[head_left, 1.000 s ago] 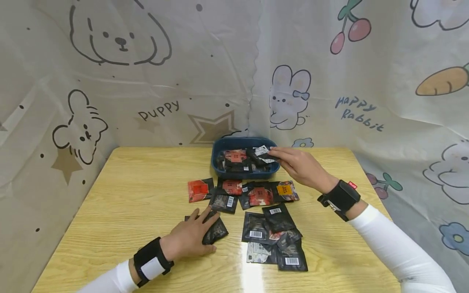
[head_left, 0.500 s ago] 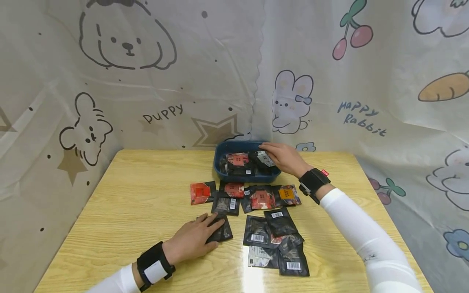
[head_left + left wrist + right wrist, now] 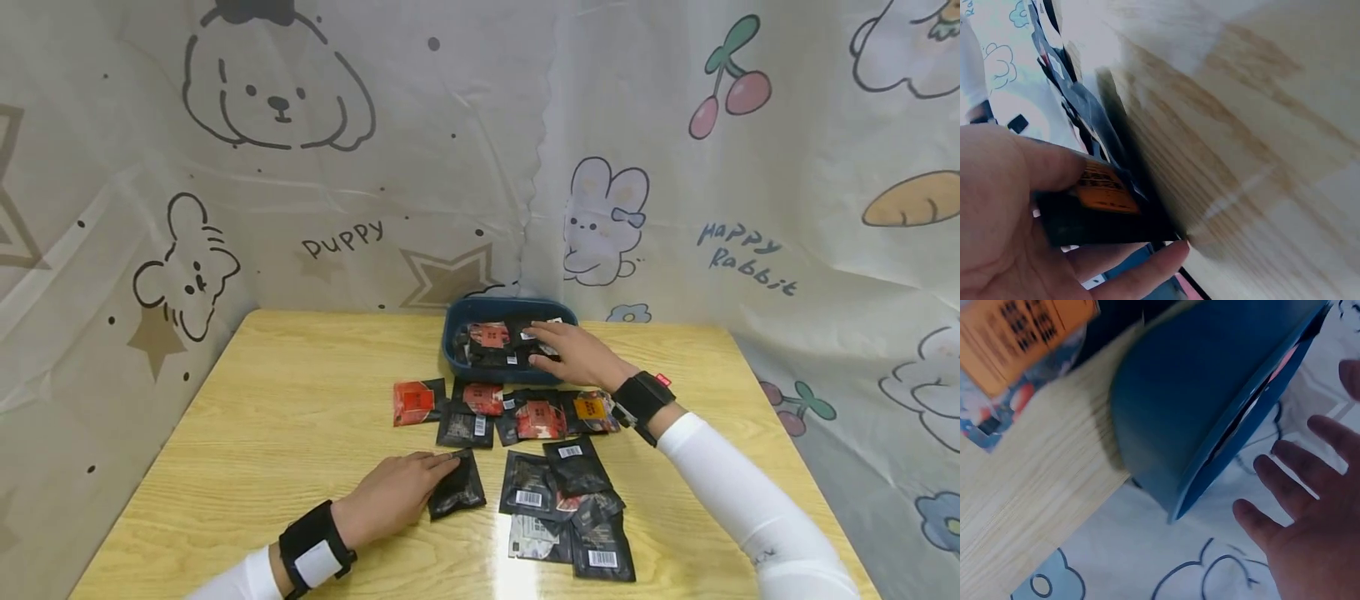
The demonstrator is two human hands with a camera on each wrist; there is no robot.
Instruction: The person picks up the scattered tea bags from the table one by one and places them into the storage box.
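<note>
My left hand [image 3: 392, 493] pinches a flat black sachet [image 3: 459, 490] at its left edge, just over the table. In the left wrist view the thumb lies across the side with an orange label [image 3: 1102, 187], and the fingers are behind and under it. My right hand [image 3: 583, 357] is over the right end of a blue plastic basin [image 3: 501, 373], fingers spread and holding nothing. Inside the basin lie several sachets, among them one with a red label [image 3: 489, 336]. From the right wrist, the open fingers show beside the basin's rim [image 3: 1200, 472].
In front of the basin is a row of sachets, including a red one [image 3: 414, 402] and an orange-labelled one [image 3: 591, 408]. Nearer, several black sachets [image 3: 577, 467] overlap in a pile. A patterned cloth [image 3: 450, 167] hangs behind the wooden table [image 3: 300, 375].
My right hand has let go of a black-and-white sachet in the basin, and its fingers have spread. The left hand's fingers have drawn back from atop the black sachet to its edge.
</note>
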